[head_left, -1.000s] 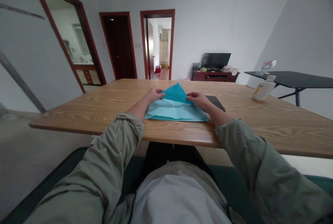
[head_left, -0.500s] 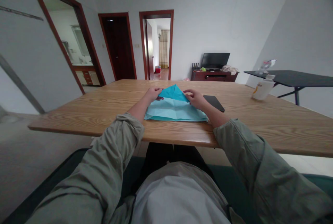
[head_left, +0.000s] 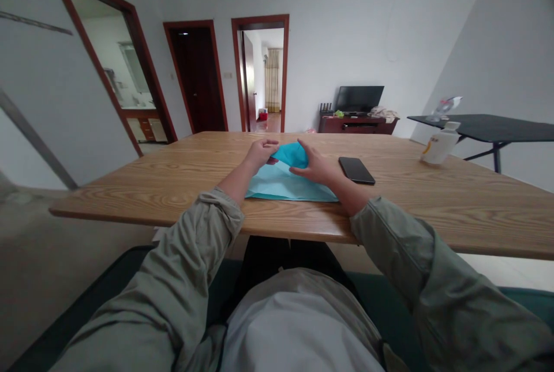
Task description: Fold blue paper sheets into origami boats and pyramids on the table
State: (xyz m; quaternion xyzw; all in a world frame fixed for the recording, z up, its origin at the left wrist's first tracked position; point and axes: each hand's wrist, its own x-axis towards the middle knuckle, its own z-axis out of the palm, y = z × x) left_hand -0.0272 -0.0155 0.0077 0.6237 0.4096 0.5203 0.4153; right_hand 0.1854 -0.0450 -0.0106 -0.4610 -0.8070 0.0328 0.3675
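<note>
A folded sheet of blue paper [head_left: 285,186] lies near the front edge of the wooden table, its lower part pale and flat. Its darker upper part is bent up between my two hands. My left hand [head_left: 260,154] is closed on the left edge of that raised part, thumb below and fingers above. On the other side, my right hand [head_left: 318,165] is open, thumb and fingers spread around the right side of the raised paper. Whether its fingertips touch the paper I cannot tell.
A black phone [head_left: 356,171] lies just right of my right hand. Farther right stands a white bottle [head_left: 440,144] on the wooden table [head_left: 182,179]. Behind it is a black folding table [head_left: 497,127]. A television [head_left: 360,98] stands on a cabinet by the far wall.
The flat pointed top of the paper has been lifted and curved. My right hand has let go of the right edge and spread its fingers, moving left; my left hand has shifted slightly right.
</note>
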